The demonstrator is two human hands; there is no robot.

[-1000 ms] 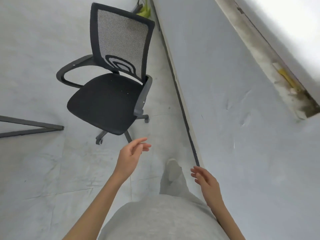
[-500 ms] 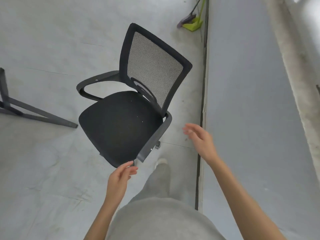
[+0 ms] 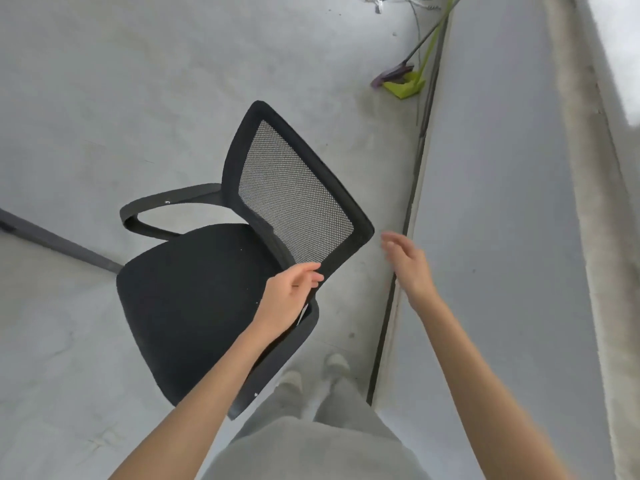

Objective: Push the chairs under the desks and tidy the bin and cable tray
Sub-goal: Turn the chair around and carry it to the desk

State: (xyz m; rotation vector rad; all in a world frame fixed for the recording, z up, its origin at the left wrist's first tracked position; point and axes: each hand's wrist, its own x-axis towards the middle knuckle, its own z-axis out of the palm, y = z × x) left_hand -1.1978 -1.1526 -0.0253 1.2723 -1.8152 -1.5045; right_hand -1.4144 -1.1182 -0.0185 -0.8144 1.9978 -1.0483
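Head view, looking down. A black office chair (image 3: 207,292) with a mesh backrest (image 3: 294,195) stands on the grey floor (image 3: 104,98), its seat (image 3: 187,299) turned toward the left of the frame and its backrest edge-on to you. Two looped armrests show: the far one (image 3: 166,209) at the left of the backrest, the near one (image 3: 277,362) running down past your left forearm.

Your left hand (image 3: 287,296) lies over the near lower corner of the backrest frame, where it meets the near armrest. Its grip is loose and half-curled, fingers (image 3: 310,275) extended toward the frame; whether they touch the frame cannot be told. Your right hand (image 3: 408,265) is in the air just beside the backrest's right corner, apart from it, its grip wide and flat with nothing in it; motion blur softens its outline.

A dark metal table leg (image 3: 62,244) runs diagonally across the floor at the left edge, its near end just behind the seat. To the right, a grey wall (image 3: 502,237) meets the floor along a dark skirting strip (image 3: 398,271). Near the top of the frame, a green dustpan (image 3: 405,86) and a dark-bristled broom (image 3: 393,74) rest against the foot of the wall, well apart from the chair. Your grey trousers and pale shoes (image 3: 336,363) stand between chair and wall.
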